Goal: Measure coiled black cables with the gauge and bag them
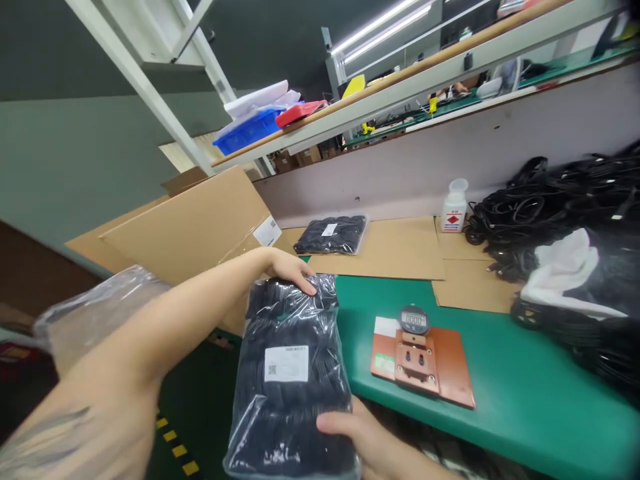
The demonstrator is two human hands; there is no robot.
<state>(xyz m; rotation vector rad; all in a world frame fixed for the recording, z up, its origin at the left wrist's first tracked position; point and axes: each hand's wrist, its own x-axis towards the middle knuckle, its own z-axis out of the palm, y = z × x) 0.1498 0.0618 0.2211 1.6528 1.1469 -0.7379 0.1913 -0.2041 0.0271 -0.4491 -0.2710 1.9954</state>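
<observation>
Between my two hands is a clear plastic bag of black cables (300,413), with a white printed label (287,364) on its upper face. My left hand (294,268) grips the bag's far end, thumb on top. At the near right edge, my right hand (357,430) holds it with the thumb over the plastic and the other fingers hidden beneath. The bag is held at the front left of the green table. Beyond it, a second bag of black cables (320,239) with a small white label lies on flat cardboard (400,250).
A digital gauge on a copper-coloured block (420,363) stands on the green table (500,400). Black cables (540,207) pile up at right beside a white bottle (454,210) and white cloth (563,267). An open carton (200,213) is at left, under a shelf (390,93).
</observation>
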